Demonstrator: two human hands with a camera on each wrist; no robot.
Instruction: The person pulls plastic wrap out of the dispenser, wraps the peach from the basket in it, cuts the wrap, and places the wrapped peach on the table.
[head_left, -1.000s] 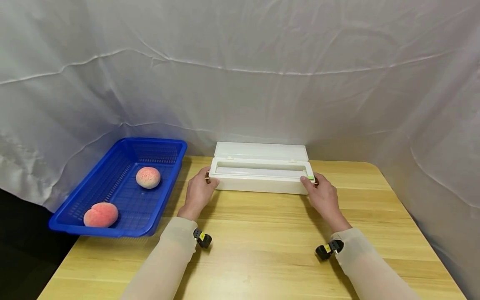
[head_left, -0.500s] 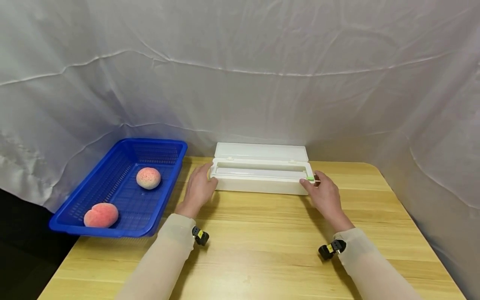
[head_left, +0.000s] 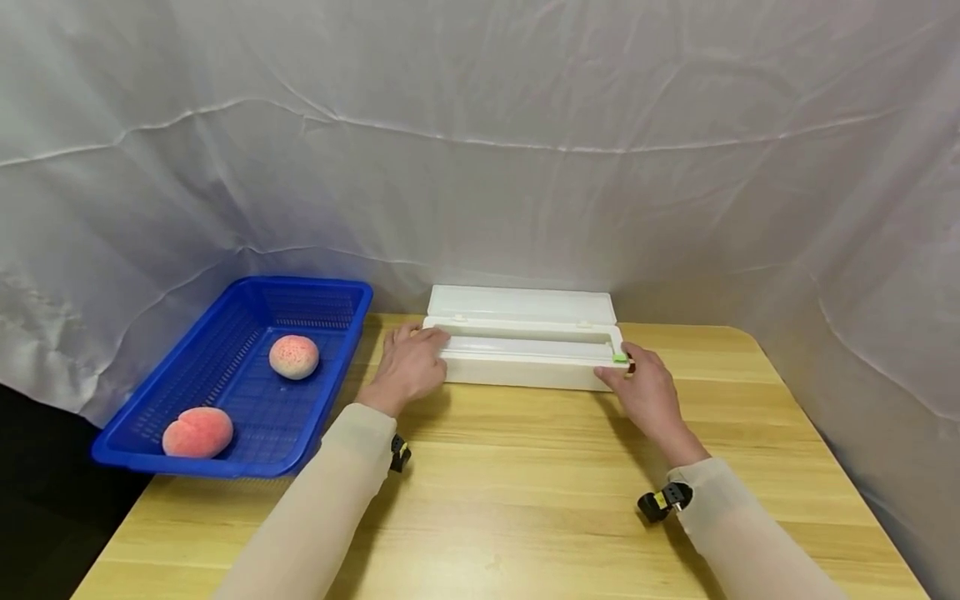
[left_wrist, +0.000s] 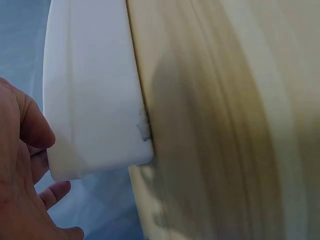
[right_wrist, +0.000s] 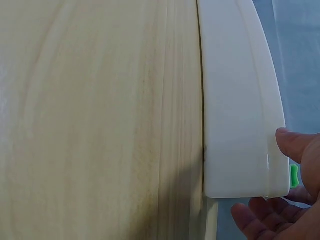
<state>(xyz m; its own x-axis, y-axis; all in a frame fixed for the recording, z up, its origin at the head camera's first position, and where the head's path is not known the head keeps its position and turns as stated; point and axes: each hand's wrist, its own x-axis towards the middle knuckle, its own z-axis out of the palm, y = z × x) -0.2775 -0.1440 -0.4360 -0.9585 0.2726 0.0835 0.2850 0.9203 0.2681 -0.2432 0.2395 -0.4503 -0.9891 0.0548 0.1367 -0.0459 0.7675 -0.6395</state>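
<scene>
A long white plastic wrap dispenser (head_left: 525, 373) lies across the back of the table, its lid (head_left: 521, 305) tipped back. Its top has a long slot with a pale strip along it and a green slider (head_left: 619, 358) at the right end. My left hand (head_left: 408, 367) is at the left end, one digit reaching over the top rim toward the slot, the other fingers round the end. My right hand (head_left: 647, 396) grips the right end, thumb on the front edge, beside the slider. In the left wrist view, the lower fingers (left_wrist: 55, 194) spread past the dispenser's end.
A blue plastic basket (head_left: 330, 417) stands on the left of the wooden table (head_left: 525, 500). Two fuzzy peaches lie in it, one speckled peach (head_left: 294, 357) and one pinker peach (head_left: 198, 432). A grey cloth (head_left: 525, 167) hangs close behind the dispenser.
My left hand has shifted from the left side of the dispenser up and over its top left corner. The right hand stays at the right end, moving only slightly.
</scene>
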